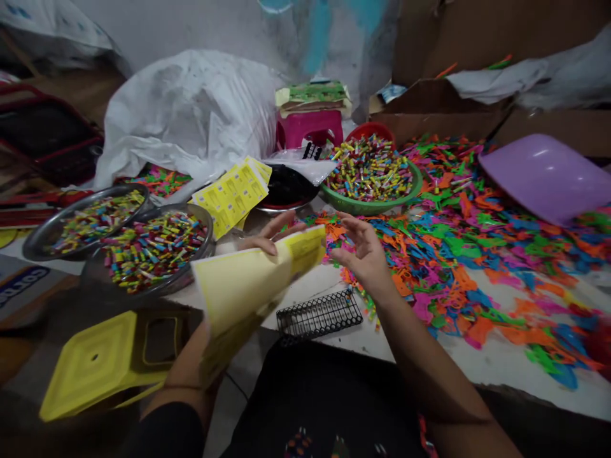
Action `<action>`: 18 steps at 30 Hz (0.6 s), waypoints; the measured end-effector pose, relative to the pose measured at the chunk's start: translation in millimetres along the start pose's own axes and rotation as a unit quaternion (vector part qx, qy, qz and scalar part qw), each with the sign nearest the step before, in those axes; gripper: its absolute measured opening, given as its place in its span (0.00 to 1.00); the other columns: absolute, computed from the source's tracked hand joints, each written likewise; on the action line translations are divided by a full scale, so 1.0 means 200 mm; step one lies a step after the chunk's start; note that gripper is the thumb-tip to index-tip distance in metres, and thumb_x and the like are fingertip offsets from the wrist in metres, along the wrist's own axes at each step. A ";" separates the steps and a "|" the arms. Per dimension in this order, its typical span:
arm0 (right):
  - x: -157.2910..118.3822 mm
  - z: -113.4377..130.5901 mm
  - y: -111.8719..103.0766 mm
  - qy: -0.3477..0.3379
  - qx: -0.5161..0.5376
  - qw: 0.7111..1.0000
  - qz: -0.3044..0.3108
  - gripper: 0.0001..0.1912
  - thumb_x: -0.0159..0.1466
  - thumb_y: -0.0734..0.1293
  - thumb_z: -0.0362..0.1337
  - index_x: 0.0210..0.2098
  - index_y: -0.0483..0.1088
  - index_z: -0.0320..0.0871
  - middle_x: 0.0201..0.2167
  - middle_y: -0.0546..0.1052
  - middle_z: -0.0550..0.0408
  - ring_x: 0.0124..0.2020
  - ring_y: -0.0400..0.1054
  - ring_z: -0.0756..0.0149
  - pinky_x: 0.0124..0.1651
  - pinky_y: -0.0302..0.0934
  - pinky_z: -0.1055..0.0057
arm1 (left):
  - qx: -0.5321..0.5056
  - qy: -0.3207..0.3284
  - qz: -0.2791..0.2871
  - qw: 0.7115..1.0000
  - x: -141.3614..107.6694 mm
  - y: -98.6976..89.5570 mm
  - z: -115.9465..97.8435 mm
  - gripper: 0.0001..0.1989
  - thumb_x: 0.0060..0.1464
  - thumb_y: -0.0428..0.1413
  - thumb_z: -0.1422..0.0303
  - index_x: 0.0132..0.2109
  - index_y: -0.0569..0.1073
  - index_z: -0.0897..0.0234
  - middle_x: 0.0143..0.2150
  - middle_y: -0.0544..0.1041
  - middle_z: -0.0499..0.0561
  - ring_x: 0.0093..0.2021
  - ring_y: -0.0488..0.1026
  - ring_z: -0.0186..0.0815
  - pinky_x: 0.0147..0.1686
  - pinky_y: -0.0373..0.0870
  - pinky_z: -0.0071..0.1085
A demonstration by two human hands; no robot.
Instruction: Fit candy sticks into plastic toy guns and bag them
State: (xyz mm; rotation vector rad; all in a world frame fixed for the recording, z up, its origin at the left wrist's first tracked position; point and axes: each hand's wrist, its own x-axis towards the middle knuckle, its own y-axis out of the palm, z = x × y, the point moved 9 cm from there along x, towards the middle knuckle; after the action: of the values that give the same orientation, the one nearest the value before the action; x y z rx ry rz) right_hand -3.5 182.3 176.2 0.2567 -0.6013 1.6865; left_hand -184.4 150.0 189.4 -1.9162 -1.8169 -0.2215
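Yellow printed paper sheets (251, 280), pale on their upper face, are bent over my left forearm. My left hand (268, 238) grips them, with its thumb on top and part of the hand hidden behind the paper. Just off the sheets' right end is my right hand (365, 254), its fingers apart and curved, with nothing visible in it. A small black wire-like basket (319, 315) lies below both hands on the white work surface (305, 286). More yellow printed sheets (233, 194) rest behind my left hand.
Two metal bowls (209, 238) of small colourful pieces stand left. A green basin (370, 207) of similar pieces is behind. Colourful plastic toy pieces (449, 248) cover the right side, beside a purple scoop-like basin (548, 175). A yellow stool (98, 356) stands low left.
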 end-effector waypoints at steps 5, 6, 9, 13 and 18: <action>-0.15 0.10 -0.01 0.001 -0.092 0.995 -0.041 0.13 0.58 0.64 0.41 0.42 0.70 0.47 0.44 0.70 0.52 0.48 0.63 0.64 0.53 0.57 0.62 | -0.091 -0.013 -0.040 0.995 -0.05 0.13 0.06 0.09 0.39 0.61 0.59 0.29 0.75 0.56 0.48 0.66 0.50 0.50 0.65 0.40 0.49 0.64 0.38; -0.18 0.08 0.02 0.016 -0.089 0.996 -0.020 0.14 0.58 0.64 0.41 0.43 0.70 0.47 0.44 0.71 0.52 0.48 0.63 0.64 0.53 0.57 0.62 | -0.083 -0.040 -0.058 0.994 -0.07 0.14 0.09 0.08 0.40 0.61 0.61 0.30 0.75 0.56 0.46 0.67 0.51 0.48 0.66 0.39 0.47 0.65 0.37; -0.25 -0.04 0.09 0.083 -0.060 0.994 0.023 0.19 0.58 0.63 0.44 0.48 0.67 0.47 0.49 0.70 0.50 0.51 0.62 0.63 0.54 0.57 0.61 | -0.122 -0.169 -0.034 0.977 -0.14 0.23 0.19 0.08 0.45 0.56 0.60 0.31 0.75 0.59 0.37 0.69 0.50 0.37 0.68 0.35 0.35 0.67 0.32; -0.29 -0.10 0.14 0.105 -0.017 0.993 0.044 0.21 0.57 0.64 0.44 0.49 0.67 0.48 0.51 0.69 0.51 0.54 0.61 0.63 0.55 0.56 0.60 | -0.224 -0.284 0.015 0.932 -0.21 0.33 0.27 0.15 0.47 0.52 0.56 0.30 0.70 0.64 0.31 0.69 0.50 0.29 0.67 0.31 0.27 0.65 0.27; -0.30 -0.07 0.10 0.081 -0.032 0.996 0.031 0.20 0.56 0.65 0.42 0.49 0.67 0.49 0.49 0.71 0.53 0.51 0.64 0.64 0.55 0.57 0.62 | -0.212 -0.265 0.017 0.941 -0.21 0.34 0.25 0.18 0.38 0.63 0.68 0.36 0.62 0.61 0.30 0.67 0.44 0.28 0.66 0.26 0.28 0.64 0.22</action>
State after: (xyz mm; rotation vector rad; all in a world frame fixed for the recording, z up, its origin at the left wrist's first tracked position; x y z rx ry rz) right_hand -8.2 137.4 131.1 0.0543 -0.5449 1.7257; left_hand -133.6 134.8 112.6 -2.4899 -2.2110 -0.0922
